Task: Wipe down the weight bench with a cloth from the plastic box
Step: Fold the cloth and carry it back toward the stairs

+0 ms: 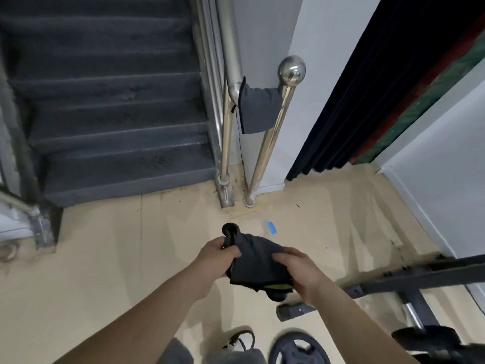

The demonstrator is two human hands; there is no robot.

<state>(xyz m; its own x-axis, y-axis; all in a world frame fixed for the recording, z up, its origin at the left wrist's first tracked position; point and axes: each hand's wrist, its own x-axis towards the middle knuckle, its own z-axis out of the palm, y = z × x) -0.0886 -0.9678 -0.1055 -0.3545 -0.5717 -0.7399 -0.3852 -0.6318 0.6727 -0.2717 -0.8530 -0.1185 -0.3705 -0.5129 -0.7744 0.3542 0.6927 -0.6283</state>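
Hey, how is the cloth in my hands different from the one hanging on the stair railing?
The held cloth is bunched, gripped by the left hand and right hand; the railing cloth hangs flat, untouched. The held cloth looks darker, with a yellow-green bit underneath; the railing cloth is plain grey. Both are greyish fabric.

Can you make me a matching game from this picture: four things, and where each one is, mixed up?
Things: 1 dark cloth; 2 grey cloth; 3 weight plate; 4 shiny ball.
Places: A atop the post; B gripped by the left hand and right hand; C on the floor beside the shoe; D hanging on the stair railing.
Pairs: 1-B, 2-D, 3-C, 4-A.
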